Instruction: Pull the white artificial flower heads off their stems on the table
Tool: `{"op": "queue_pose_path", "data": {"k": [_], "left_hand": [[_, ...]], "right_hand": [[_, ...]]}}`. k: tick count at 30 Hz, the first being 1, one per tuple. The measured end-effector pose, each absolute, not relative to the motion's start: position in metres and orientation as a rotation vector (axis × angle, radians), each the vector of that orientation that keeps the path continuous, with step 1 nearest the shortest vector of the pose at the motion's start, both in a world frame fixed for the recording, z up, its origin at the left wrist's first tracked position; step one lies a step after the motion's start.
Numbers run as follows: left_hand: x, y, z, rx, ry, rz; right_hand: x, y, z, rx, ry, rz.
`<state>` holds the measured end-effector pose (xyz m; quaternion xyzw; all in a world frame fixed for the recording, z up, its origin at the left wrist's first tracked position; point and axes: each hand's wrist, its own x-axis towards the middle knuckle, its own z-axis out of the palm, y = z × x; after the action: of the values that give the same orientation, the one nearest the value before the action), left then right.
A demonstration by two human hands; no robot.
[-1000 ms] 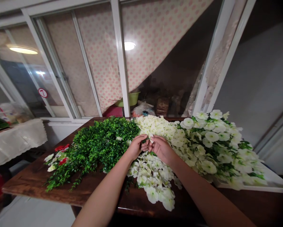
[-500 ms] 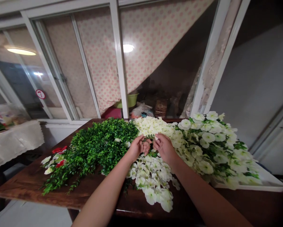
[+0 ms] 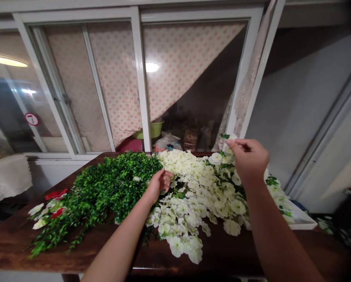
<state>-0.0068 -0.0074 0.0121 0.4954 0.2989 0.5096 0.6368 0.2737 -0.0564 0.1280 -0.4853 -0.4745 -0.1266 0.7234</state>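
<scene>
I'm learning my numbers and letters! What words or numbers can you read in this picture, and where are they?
"7" is on a round white sign with a red ring, on the left window pane.
The plastic bag behind the window has small coloured marks, but they are too small and blurry to read.

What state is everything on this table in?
Left hand, palm down, loosely curled, beside the white flowers
Right hand, raised, pinching a flower sprig
White flowers, heaped, spilling toward the table's near edge
Greenery, spread flat, trailing sprigs
Table, dark wood, partly covered
Curtain, hanging diagonally, one corner lifted
</scene>
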Motion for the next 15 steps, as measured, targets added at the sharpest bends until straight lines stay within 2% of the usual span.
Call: {"op": "queue_pose_path", "data": {"k": [7,11,15], "left_hand": [[-0.006,-0.009,0.012,1.182,0.701,1.168],[-0.007,-0.008,0.01,1.208,0.708,1.158],[-0.007,-0.008,0.009,1.223,0.717,1.156]], "right_hand": [[0.348,-0.036,0.163,-1.463,-1.176,-0.599],[0.358,-0.033,0.161,-1.676,-1.292,-0.714],[0.358,-0.032,0.153,-1.881,-1.312,-0.694]]}}
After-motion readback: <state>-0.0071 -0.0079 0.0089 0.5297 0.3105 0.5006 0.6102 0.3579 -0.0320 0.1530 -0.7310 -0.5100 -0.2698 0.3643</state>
